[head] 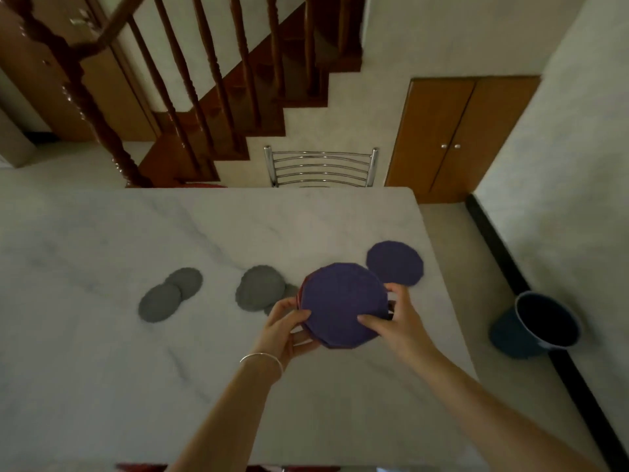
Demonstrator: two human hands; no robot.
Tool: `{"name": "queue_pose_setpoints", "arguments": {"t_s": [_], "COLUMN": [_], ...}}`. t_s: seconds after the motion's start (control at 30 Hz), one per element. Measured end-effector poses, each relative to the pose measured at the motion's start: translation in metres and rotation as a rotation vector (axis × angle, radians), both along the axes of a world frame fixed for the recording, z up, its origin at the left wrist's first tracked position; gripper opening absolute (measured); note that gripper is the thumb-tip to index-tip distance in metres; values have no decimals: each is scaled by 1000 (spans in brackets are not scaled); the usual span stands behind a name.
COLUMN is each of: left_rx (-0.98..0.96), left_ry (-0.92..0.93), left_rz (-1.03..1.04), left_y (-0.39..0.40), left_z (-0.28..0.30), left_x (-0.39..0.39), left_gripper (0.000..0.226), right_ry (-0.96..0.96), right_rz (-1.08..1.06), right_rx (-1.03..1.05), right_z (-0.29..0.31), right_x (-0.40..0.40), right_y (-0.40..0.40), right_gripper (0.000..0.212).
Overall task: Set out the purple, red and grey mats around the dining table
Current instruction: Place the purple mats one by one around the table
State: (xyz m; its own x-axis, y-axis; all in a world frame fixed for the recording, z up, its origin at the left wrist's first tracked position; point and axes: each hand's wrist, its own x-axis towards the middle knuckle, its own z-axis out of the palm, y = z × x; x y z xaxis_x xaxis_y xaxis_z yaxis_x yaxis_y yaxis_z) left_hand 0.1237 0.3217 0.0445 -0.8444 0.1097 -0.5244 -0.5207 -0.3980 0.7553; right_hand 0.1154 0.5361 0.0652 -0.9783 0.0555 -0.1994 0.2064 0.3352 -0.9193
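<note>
Here, a purple-topped mat stack (343, 306) is gripped by closed left hand (284, 330) at nine o'clock, right hand (396, 318) at three.

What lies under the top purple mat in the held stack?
Red edges peek out beneath the top purple mat, held by left hand and right hand. How many mats lie underneath is hidden.

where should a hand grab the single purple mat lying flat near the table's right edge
Take the purple mat by its rim on the right, where it lies close to the table edge. It is thin and flat on the marble, so a fingertip likely has to lift or slide that rim first, then pinch it.
</note>
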Motion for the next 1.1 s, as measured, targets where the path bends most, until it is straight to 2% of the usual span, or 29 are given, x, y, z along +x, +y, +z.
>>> {"name": "queue_pose_setpoints", "arguments": {"t_s": [0.07, 0.2, 0.37, 0.47, 0.6, 0.8, 0.9, 1.1], "left_rx": [5, 29, 51, 44, 18, -12, -39, -61], "left_ry": [-10, -32, -37, -7, 12, -1, -6, -8], "left_rz": [-48, -102, -127, -111, -42, 95, 139, 190], "left_y": [-22, -55, -77, -83, -93, -124, -139, -151], "left_z": [-3, -6, -10, -11, -7, -1, -1, -1], "left_x": [11, 33, 48, 53, 55, 64, 72, 87], "left_gripper": [17, 14, 8, 7, 13, 15, 16, 17], "right_ry": [-19, -85, -162, -201, -228, -258, -280, -395], "right_rz": [-61, -133, -254, -309, -365, -572, -643, -618], "right_rx": [-59, -93, -283, -348, -331, -679, -667, -578], "right_z": [-1, 2, 10, 14, 14, -12, -31, -68], "right_x": [22, 55, 80, 89, 101, 113, 120, 124], "right_y": [-17, -49, -69, -71, -66, -39, -37, -65], "right_gripper": [61, 57, 43, 36, 30, 32, 33, 29]}}
